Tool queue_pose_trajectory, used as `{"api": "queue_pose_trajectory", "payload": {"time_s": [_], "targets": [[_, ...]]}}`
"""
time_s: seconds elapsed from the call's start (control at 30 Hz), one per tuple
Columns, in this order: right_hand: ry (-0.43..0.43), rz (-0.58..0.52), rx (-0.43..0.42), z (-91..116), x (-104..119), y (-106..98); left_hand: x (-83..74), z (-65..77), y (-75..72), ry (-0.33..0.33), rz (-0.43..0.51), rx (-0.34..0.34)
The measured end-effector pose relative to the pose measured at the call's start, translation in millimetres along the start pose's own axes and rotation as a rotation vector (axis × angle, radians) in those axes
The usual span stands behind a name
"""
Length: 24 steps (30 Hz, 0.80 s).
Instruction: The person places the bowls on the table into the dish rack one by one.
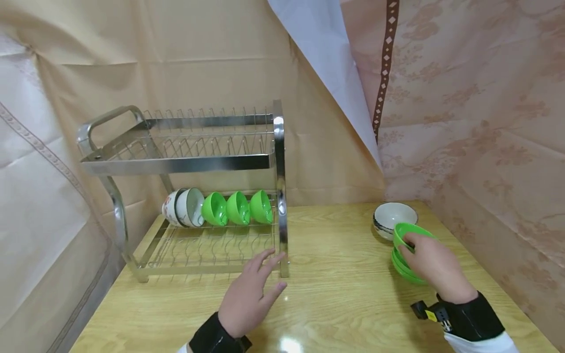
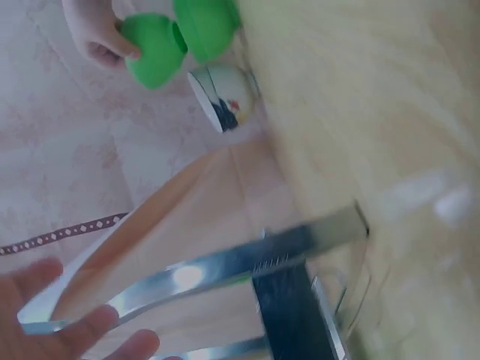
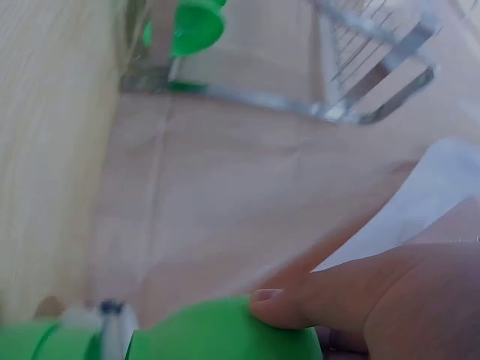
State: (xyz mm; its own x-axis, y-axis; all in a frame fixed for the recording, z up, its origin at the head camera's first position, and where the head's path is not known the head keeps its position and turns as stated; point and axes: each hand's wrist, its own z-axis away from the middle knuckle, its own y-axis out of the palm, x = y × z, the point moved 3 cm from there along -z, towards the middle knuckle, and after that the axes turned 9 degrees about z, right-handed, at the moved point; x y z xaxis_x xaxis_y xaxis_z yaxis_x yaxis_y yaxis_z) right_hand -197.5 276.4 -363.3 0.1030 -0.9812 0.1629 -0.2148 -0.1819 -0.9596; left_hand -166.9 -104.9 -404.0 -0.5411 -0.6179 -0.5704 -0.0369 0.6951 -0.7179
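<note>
My right hand [image 1: 434, 264] pinches a green bowl [image 1: 410, 229] by its rim, with the thumb outside it in the right wrist view. That bowl is tilted just above a stack of green bowls [image 1: 407, 269] on the table. Behind them stand white bowls [image 1: 394, 214] with a dark rim. My left hand [image 1: 251, 294] hovers with fingers spread in front of the dish rack [image 1: 282, 196], holding nothing. On the rack's lower tier, three green bowls [image 1: 238, 208] lean in a row beside two white patterned bowls [image 1: 192, 208].
The rack's upper tier [image 1: 198, 142] has wire slots and a metal frame. Beige cloth [image 1: 220, 49] hangs behind the wooden table [image 1: 335, 274], and patterned cloth [image 1: 494, 122] hangs along its right side.
</note>
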Motion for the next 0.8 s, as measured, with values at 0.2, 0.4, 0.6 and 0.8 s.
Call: {"api": "queue_pose_trajectory", "payload": {"time_s": [0.2,0.4,0.6,0.8], "targets": [[-0.218,0.048,-0.213,14,48,-11,7.1,-5.9,3.2,-0.193,0.522,0.036],[-0.514,0.005,-0.394,40,109,5,8.7,-6.2,9.8,-0.303,0.973,0.123],[-0.788,-0.107,-0.416,64,150,19,5.2,-4.6,18.5,-0.384,1.164,0.172],[-0.975,-0.167,-0.426,76,168,27,2.1,-0.6,26.2,-0.426,1.285,0.281]]}}
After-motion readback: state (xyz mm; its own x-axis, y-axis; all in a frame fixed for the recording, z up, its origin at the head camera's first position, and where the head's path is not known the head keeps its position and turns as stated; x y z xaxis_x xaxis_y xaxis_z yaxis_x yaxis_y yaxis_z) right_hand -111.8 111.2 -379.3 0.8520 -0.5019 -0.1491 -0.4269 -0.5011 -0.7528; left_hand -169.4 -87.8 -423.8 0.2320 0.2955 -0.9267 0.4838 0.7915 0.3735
